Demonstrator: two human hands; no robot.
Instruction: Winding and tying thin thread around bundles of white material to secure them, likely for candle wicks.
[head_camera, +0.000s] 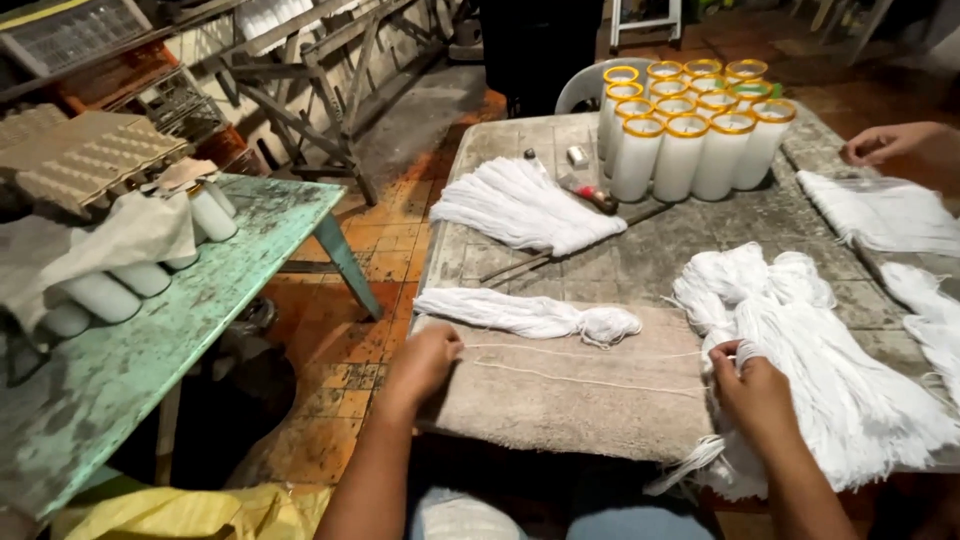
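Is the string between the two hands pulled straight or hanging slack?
Pulled straight. The string runs in two nearly straight lines across the beige cloth, from the left hand to the right hand.

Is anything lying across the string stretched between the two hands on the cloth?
Nothing visible does. The white string runs free over the beige cloth from the left hand to the right hand; the tied bundle lies beyond it, apart.

Bare forearms, no sleeves or jewellery visible; light blue jeans at the lap.
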